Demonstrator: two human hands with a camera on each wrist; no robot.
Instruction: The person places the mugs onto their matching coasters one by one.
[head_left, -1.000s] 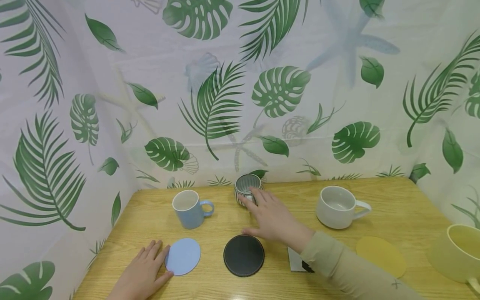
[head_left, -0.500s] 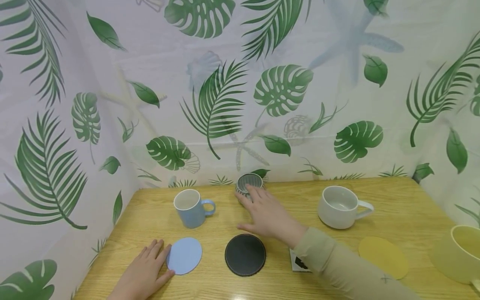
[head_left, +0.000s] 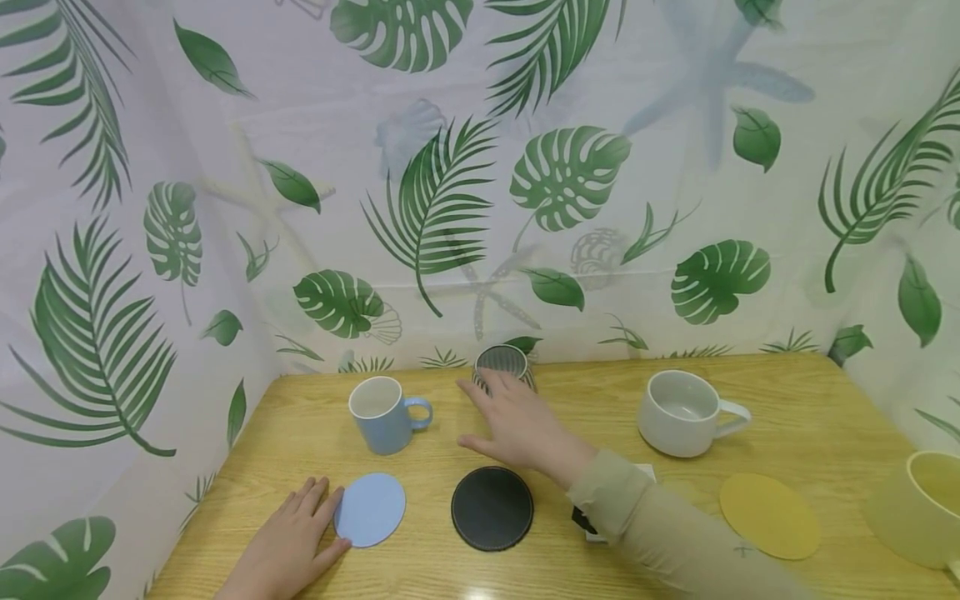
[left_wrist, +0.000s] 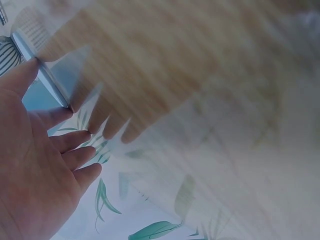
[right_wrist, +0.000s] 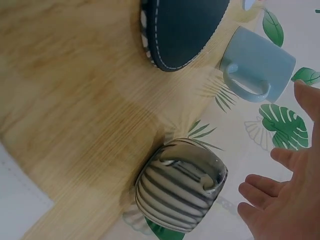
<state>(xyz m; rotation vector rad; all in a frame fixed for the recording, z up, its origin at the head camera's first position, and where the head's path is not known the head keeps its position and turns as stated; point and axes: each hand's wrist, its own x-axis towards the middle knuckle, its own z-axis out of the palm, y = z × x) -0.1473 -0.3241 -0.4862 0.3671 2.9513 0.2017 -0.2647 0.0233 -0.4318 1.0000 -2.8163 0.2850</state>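
My left hand [head_left: 281,542] lies with straight fingers on the table. Its thumb and index finger touch the edge of a round light-blue coaster [head_left: 371,510]. In the head view, my right hand [head_left: 517,421] is stretched out in front of a small striped mug [head_left: 501,360], partly covering it. The right wrist view shows a gap between those fingers and the striped mug [right_wrist: 175,195], whose handle faces the camera; nothing is held. A blue mug [head_left: 380,423] stands left of the hand. Nearer me lies a round black coaster [head_left: 492,508] with stitched edging.
On the right stands a white mug [head_left: 677,421]. A yellow coaster [head_left: 776,517] and a yellow mug [head_left: 903,517] are at the far right. My right forearm partly hides a white-and-black coaster [head_left: 583,522]. Leaf-printed cloth [head_left: 420,350] hangs behind the table.
My right hand has moved a little to the left across the front of the striped mug. The left hand stays beside the blue coaster.
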